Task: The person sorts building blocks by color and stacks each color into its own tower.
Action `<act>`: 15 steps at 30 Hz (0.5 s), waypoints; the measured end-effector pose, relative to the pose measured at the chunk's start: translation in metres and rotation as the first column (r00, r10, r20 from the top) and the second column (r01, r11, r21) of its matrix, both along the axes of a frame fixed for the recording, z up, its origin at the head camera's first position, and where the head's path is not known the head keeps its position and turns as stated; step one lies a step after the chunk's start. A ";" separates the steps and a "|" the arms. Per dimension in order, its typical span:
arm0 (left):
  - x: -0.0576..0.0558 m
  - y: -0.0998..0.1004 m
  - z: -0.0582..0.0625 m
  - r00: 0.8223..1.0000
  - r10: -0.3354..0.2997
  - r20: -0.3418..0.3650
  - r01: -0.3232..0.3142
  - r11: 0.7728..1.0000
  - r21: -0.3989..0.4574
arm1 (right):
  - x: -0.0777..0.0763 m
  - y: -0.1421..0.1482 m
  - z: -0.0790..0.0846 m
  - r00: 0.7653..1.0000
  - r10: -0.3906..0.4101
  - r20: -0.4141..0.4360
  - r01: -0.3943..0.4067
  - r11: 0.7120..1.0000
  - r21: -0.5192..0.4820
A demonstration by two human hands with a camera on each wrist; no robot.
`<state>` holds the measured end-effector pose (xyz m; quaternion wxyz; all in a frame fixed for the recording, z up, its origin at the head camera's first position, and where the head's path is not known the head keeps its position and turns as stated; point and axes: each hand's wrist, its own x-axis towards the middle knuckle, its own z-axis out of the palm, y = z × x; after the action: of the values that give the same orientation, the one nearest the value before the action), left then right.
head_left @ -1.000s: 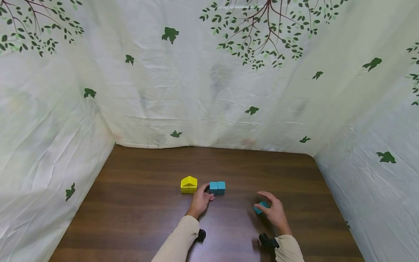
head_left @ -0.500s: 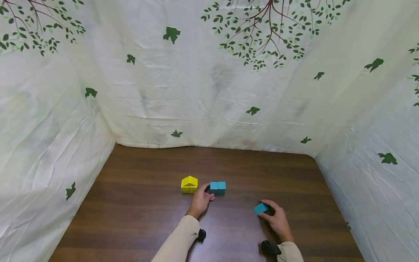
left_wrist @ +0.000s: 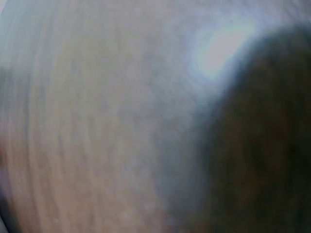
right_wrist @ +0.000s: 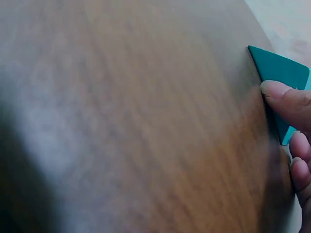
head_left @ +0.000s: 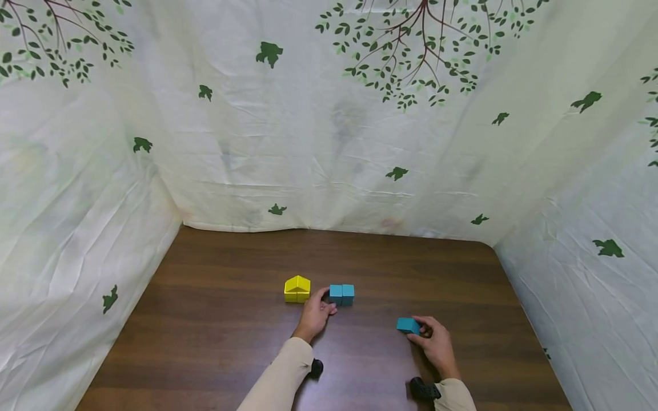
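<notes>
Two blue cubes stand side by side near the middle of the table, a left blue cube (head_left: 336, 294) and a right blue cube (head_left: 348, 294). At the left one's side is my left hand (head_left: 312, 315), a finger at its back edge and another by its front, holding it. Farther right, my right hand (head_left: 434, 343) pinches a blue triangular block (head_left: 408, 326) at its right end. The right wrist view shows that triangular block's (right_wrist: 279, 68) three-cornered face, with the thumb (right_wrist: 286, 102) pressed on it. The left wrist view is blurred and shows no block.
Left of the left hand stands a yellow stack of blocks (head_left: 297, 290) with a peaked top. The dark wooden table (head_left: 231, 331) runs back to a white cloth (head_left: 334, 142) printed with leaves and birds, which also hangs along both sides.
The right hand has shifted slightly toward the front and right and now grips the triangular block's right end. That block has turned from slanted to nearly straight. The left hand has stayed put.
</notes>
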<state>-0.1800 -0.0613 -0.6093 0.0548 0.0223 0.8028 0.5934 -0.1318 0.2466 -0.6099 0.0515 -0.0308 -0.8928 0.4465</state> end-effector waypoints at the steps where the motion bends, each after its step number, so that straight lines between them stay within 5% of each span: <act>1: 0.000 0.000 0.000 1.000 -0.001 -0.003 0.001 1.000 0.001 | 0.000 0.000 0.000 1.000 0.000 -0.012 0.000 1.000 -0.001; 15: -0.001 -0.001 -0.003 0.999 -0.004 -0.032 0.004 1.000 0.000 | 0.000 -0.009 -0.005 0.999 0.004 -0.054 -0.005 1.000 -0.012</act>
<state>-0.1814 -0.0623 -0.6124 0.0432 0.0332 0.8036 0.5927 -0.1319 0.2371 -0.6145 0.0745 -0.0169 -0.8885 0.4525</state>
